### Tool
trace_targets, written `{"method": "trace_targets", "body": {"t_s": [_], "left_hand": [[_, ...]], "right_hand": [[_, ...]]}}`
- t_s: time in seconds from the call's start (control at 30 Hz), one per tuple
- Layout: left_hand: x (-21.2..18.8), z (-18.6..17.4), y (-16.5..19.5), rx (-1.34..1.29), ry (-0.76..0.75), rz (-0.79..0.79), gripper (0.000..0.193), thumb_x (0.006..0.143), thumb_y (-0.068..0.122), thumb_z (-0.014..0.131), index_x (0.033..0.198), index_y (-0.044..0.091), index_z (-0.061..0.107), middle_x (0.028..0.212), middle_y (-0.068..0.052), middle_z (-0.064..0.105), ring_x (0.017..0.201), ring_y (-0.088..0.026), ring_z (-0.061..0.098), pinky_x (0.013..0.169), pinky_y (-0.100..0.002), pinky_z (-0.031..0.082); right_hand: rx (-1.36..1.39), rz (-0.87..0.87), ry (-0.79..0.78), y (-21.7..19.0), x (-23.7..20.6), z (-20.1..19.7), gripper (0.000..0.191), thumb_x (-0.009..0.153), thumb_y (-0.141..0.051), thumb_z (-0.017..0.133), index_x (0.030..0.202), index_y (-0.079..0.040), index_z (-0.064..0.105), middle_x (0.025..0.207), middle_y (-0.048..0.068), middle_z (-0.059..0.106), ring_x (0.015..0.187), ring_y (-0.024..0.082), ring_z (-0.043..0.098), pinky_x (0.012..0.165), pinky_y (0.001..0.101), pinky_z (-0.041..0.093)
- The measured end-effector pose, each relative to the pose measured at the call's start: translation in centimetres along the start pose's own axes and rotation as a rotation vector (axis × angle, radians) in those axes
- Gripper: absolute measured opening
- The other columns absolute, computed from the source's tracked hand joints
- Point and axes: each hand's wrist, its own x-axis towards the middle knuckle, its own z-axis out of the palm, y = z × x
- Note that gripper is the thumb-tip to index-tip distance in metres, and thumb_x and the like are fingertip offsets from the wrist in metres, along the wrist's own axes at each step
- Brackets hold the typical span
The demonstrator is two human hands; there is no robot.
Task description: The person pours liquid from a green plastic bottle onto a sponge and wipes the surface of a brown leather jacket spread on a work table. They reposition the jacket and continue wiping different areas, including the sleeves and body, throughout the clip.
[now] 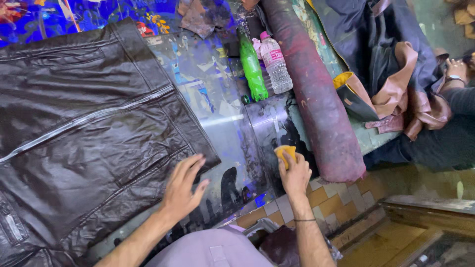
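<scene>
1. A dark brown leather jacket [84,133] is spread flat across the left of the frame on a glossy, paint-stained worktable [227,113], so its surface is exposed.
2. A maroon rolled bundle [316,94] is laid diagonally at upper right, beside a green plastic bottle [252,66] and a clear plastic bottle [275,64].
3. The left hand [183,190] is pressed flat with fingers spread on the jacket's lower edge, apparently to steady it.
4. A small yellow sponge [286,153] is pinched in the right hand [294,175] at lower centre, against the tabletop.

A glossy tabletop [217,94] printed in blue and floral colours is seen; its front edge is faced with yellow and white tiles [341,198].
</scene>
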Motion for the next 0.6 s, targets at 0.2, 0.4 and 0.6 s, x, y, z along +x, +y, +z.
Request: {"method": "trace_targets", "body": {"t_s": [0.2,0.4,0.6], "left_hand": [[-6.3,-4.5,-2.6,0.436,-0.025,0.007,0.051,0.085,0.026,0.07,0.131,0.007,0.061,0.146,-0.016,0.052,0.142,-0.038,0.043,0.117,-0.06,0.032],[-6.6,-4.0,-4.8,0.762,-0.252,-0.008,0.067,0.088,0.05,0.057,0.144,0.013,0.053,0.159,-0.017,0.036,0.148,-0.04,0.027,0.117,-0.066,0.022],[-7.5,-4.0,-6.0,0.628,-0.186,0.021,0.057,0.092,0.042,0.059,0.141,0.012,0.057,0.158,-0.017,0.037,0.149,-0.041,0.026,0.117,-0.066,0.021]], "right_hand": [[0.074,-0.067,0.129,0.5,-1.2,-0.4,0.03,0.093,-0.033,0.072,0.119,-0.019,0.074,0.132,0.013,0.061,0.107,0.037,0.059,0.088,0.0508,0.049],[-0.223,-0.016,-0.197,1.0,-0.9,-1.7,0.022,0.084,-0.029,0.074,0.105,-0.026,0.08,0.132,-0.001,0.063,0.111,0.032,0.06,0.086,0.0553,0.047],[0.045,-0.316,-0.124,1.1,-1.2,-2.2,0.023,0.086,-0.022,0.074,0.109,-0.024,0.077,0.135,-0.005,0.067,0.119,0.03,0.062,0.095,0.05,0.05]]}}
